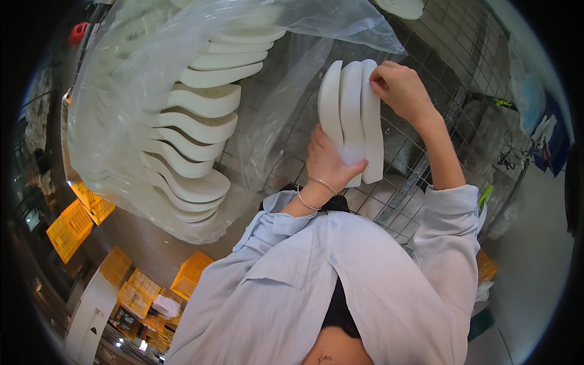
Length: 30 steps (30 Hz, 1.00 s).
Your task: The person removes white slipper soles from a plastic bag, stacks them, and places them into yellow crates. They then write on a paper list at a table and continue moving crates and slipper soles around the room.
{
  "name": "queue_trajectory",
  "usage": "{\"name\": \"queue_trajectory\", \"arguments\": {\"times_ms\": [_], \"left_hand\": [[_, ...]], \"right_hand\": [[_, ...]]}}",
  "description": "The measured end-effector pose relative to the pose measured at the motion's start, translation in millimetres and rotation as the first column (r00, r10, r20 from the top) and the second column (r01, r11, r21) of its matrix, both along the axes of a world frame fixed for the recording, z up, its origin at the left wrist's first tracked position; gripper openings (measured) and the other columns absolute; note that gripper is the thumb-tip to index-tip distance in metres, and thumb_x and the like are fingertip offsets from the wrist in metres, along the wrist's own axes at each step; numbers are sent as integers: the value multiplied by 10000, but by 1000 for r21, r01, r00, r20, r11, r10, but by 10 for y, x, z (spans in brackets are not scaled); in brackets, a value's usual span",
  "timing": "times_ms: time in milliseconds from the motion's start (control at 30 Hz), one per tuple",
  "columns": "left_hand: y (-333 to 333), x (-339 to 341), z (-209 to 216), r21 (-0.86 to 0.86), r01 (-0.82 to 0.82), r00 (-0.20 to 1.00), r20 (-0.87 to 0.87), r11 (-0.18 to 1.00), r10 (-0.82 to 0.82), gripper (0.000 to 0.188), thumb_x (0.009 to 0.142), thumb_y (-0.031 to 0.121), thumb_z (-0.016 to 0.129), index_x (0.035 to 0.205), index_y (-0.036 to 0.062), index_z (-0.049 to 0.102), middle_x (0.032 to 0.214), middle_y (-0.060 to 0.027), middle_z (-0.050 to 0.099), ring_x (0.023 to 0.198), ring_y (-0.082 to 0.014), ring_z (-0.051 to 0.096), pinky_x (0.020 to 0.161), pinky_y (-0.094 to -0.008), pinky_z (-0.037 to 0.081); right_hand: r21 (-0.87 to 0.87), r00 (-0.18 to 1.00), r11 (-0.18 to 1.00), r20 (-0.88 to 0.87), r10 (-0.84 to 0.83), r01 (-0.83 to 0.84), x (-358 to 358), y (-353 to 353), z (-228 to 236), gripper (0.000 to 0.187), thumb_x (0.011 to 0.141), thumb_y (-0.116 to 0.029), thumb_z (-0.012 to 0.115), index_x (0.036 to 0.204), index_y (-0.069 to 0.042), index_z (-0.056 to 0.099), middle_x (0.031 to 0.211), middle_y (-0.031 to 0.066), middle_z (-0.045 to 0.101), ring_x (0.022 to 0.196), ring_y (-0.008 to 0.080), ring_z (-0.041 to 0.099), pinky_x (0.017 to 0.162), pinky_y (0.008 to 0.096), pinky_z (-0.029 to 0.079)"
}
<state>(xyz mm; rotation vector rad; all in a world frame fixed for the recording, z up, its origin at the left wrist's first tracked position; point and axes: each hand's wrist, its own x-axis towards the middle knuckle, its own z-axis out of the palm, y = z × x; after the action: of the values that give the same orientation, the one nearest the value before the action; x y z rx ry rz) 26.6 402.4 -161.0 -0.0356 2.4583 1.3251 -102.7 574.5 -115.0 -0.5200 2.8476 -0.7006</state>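
Note:
Three white wedge-shaped shoe soles (351,100) stand upright side by side over a wire-mesh surface, right of centre. My left hand (325,159) is wrapped round their lower part, fingers behind on the left and thumb across the front. At the upper end of the rightmost sole, my right hand (398,88) is closed, thumb and fingertips pinched against its edge. To the left, a large clear plastic bag (121,188) holds several more such soles (194,128), stacked in a curved row with their ends showing at the bag's opening.
Beneath the soles lies a wire-mesh rack (389,158). Yellow plastic crates (70,230) stand on the lower left. Another white piece (401,7) shows at the top edge. A dark blue bag (550,137) hangs on the right, beside a pale wall (535,255).

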Motion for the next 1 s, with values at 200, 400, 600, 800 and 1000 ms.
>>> {"name": "queue_trajectory", "arguments": {"times_ms": [200, 400, 600, 800, 1000], "left_hand": [[-10, 31, -24, -53, 4, 999, 47, 999, -1, 1007, 540, 350, 750, 1253, -52, 162, 1197, -245, 341, 1088, -417, 377, 888, -462, 367], [-11, 18, 18, -100, -11, 996, 82, 995, 20, 1026, 547, 356, 745, 1267, -63, 145, 1235, -263, 316, 1110, -423, 362, 904, -462, 362], [-17, 10, -9, -69, -2, 994, 111, 998, 10, 1038, 536, 342, 755, 1268, -69, 144, 1228, -277, 316, 1109, -423, 365, 907, -456, 364], [-6, 3, -17, -67, 0, 998, 66, 998, 5, 1047, 526, 345, 761, 1263, -77, 149, 1213, -271, 331, 1094, -420, 381, 897, -451, 376], [-13, 6, -9, -80, -2, 998, 68, 997, 8, 1046, 521, 351, 761, 1256, -85, 157, 1199, -271, 342, 1080, -420, 393, 888, -448, 384]], "right_hand": [[114, 983, 989, 168, 69, -89, -196, -20, -27, 93, 713, -51, 587, 767, 22, 602, 709, 130, 599, 651, 259, 599, 638, 320, 485], [126, 970, 986, 229, 77, -108, -339, -105, -54, 136, 681, -88, 602, 745, 29, 576, 608, 115, 572, 586, 246, 566, 598, 313, 463], [-204, 984, 969, 136, -113, 139, 107, -37, -31, 295, 684, -96, 680, 934, -5, 553, 869, 99, 547, 813, 221, 553, 717, 309, 457], [-184, 989, 973, 71, -131, 142, 322, -93, -148, 422, 643, -59, 739, 1008, -15, 532, 951, 102, 534, 865, 219, 542, 746, 309, 454], [-226, 942, 925, 213, -260, 307, 328, -186, -112, 327, 661, -98, 711, 951, -44, 569, 961, 132, 516, 903, 303, 516, 765, 374, 438]]}}
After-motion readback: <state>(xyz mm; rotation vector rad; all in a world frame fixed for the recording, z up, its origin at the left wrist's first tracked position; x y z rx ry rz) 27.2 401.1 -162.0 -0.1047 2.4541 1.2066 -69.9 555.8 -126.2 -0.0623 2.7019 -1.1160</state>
